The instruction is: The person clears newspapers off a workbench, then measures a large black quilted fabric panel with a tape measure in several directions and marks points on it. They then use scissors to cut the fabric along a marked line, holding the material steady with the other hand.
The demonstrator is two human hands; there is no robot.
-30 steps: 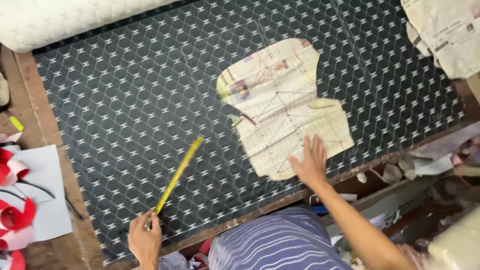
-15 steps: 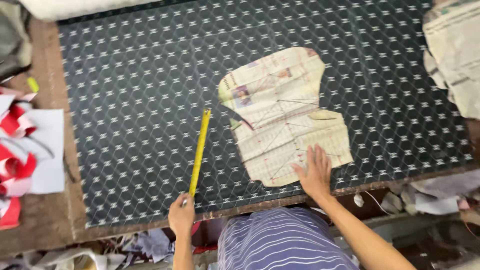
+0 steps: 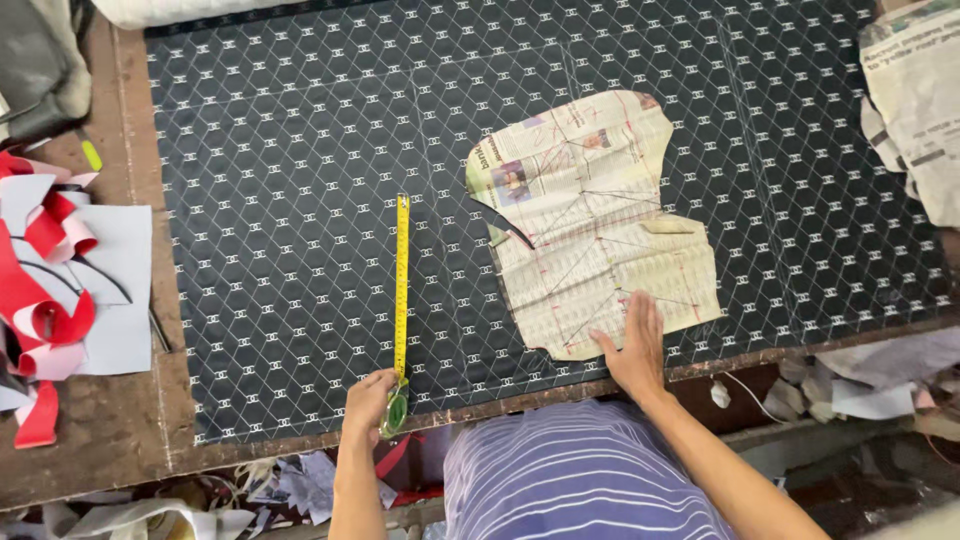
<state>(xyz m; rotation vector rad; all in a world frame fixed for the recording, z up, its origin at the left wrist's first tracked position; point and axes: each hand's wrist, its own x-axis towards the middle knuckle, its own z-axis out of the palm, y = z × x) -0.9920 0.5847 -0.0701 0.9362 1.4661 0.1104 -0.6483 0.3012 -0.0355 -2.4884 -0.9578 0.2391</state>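
- Measuring tape (image 3: 401, 285), yellow, lies straight up the dark patterned fabric (image 3: 300, 200) at centre-left of the frame, running from the near edge upward.
- Red-and-white strips (image 3: 45, 300) rest on the counter (image 3: 90, 440) at far left, apart from the fabric.
- Left hand (image 3: 368, 400), lower centre: fingers closed on the tape's near end, apparently to keep it taut.
- Newspaper pattern (image 3: 590, 220), centre-right, lies flat on the fabric.
- Right hand (image 3: 632, 345): fingers spread open, palm pressing the pattern's lower edge, likely to stop it shifting.
- Loose newspaper sheets (image 3: 915, 100) lie at upper right.
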